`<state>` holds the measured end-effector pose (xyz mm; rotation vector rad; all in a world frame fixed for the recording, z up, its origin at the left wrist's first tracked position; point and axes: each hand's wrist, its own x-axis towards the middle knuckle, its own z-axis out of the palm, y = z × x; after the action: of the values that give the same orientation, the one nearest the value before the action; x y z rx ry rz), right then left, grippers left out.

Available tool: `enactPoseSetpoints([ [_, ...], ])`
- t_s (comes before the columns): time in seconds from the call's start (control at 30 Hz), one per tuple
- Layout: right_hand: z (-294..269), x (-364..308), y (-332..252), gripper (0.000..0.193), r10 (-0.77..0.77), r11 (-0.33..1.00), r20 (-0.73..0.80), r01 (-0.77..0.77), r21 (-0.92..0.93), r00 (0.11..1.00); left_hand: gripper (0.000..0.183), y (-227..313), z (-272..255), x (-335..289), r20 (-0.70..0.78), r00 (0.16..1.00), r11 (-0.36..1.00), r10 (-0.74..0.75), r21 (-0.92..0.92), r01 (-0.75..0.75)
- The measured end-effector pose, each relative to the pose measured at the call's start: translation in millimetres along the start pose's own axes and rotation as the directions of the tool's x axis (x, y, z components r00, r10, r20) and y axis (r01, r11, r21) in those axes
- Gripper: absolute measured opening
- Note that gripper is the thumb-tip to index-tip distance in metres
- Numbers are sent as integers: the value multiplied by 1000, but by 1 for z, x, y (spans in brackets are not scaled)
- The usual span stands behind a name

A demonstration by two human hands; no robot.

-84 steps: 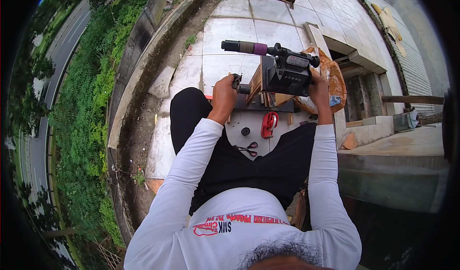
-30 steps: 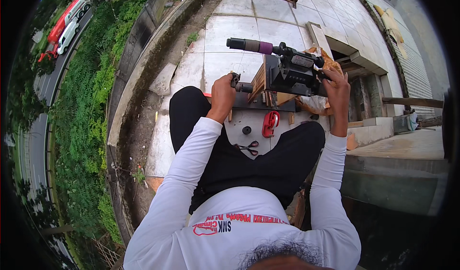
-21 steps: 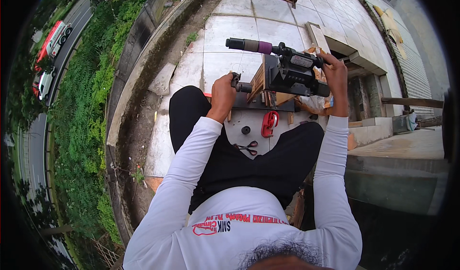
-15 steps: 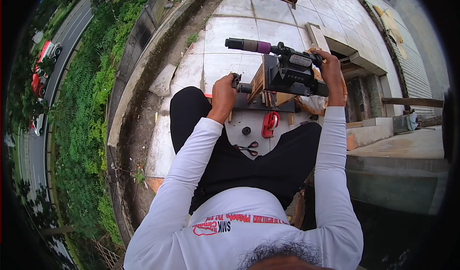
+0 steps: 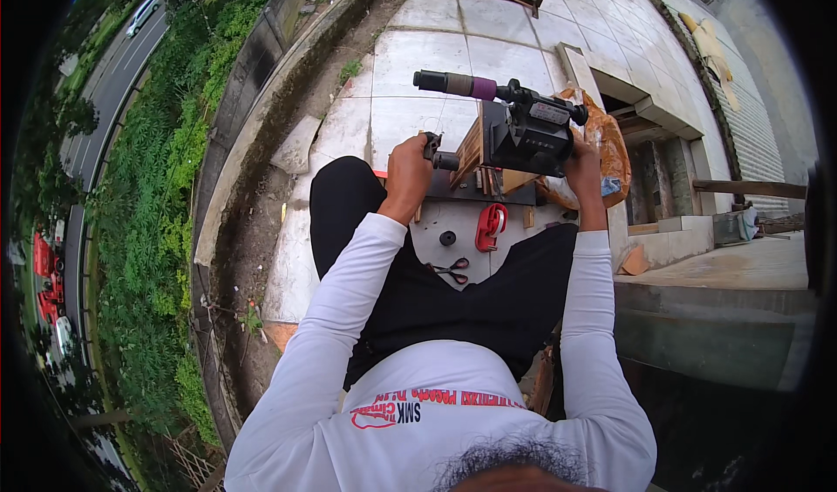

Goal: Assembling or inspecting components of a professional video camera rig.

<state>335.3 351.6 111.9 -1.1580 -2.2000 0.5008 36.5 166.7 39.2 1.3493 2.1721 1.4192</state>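
In front of me a black hand-cranked winder stands on a wooden stand. Its shaft points left and carries a purple and brown wound cylinder. A thin wire runs down from the cylinder toward my left hand, which is closed round a small black piece. Beside those fingers a short black cylinder sticks out. My right hand is closed at the winder's right side, low on what seems to be its crank handle; the body hides most of the fingers.
Between my knees lie a red holder, scissors and a small black round piece. An orange-brown plastic bag sits behind the winder. On the left, a low wall borders greenery and a road with vehicles.
My right hand has moved down toward me and slightly left along the winder's right side, uncovering the knob and bag. The left hand has barely moved. Vehicles on the road have shifted.
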Motion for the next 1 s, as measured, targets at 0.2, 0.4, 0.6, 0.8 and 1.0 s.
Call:
enactPoseSetpoints([
  [0.2,-27,-22,-15,27,-52,955,90,75,-285,995,17,-2,1,-1,18,1000,1000,-8,3,8],
  [0.4,-56,-16,-39,28,-59,993,-28,56,-107,998,18,1,-2,-2,20,1000,1000,-18,-19,19],
  [0.6,-62,33,-34,31,-131,957,-75,107,-269,989,20,1,1,-2,22,1000,1000,3,-19,-2],
  [0.8,-43,75,-28,23,-46,997,-13,45,-60,999,20,1,1,-1,29,1000,1000,1,7,-1],
  [1.0,-15,72,-4,25,31,966,57,-15,-257,998,21,7,0,-2,31,1000,1000,-2,-9,2],
])
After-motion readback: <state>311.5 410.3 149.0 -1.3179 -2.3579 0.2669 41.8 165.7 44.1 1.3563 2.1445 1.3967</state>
